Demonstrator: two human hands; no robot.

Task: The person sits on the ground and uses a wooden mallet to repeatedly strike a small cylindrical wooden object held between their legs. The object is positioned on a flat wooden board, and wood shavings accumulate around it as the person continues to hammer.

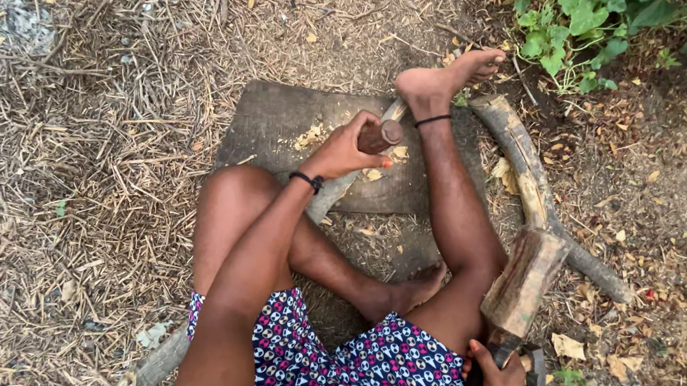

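Basically one view, head camera looking down: person seated on the ground [66, 191] among dry straw and leaves, with a dark flat wooden slab [282, 128] in front. Left hand [346, 150] has its fingers [367, 124] wrapped fully closed around the dark brown handle of a chisel-like tool [378, 136], held roughly upright over a pale stick [330, 196] that lies across the slab and runs under the right heel. Right hand [501, 384] is low by the hip, fingers closed on the handle of a heavy wooden mallet [524, 282]; a metal hatchet head [537, 378] shows just beside that hand, and I can't tell whether it's gripped too or just lying there. Right foot [447, 81] is planted at the slab's far edge, just beside the tool; left foot [405, 295] is tucked in under the right leg. Risks as I judge them: a mallet swing that glances off the small tool butt lands on the left knuckles or wrist. If the tool skids off the round stick, the edge heads toward the bare right ankle. The stick is pinned only by the heel, so it could roll or kick out on impact. The hatchet edge near the right hand and thigh is a cut hazard on any blind reach. A loose branch [530, 177] beside the leg could snag the mallet's arc. Wood chips [311, 138] on the slab make for slippery seating.
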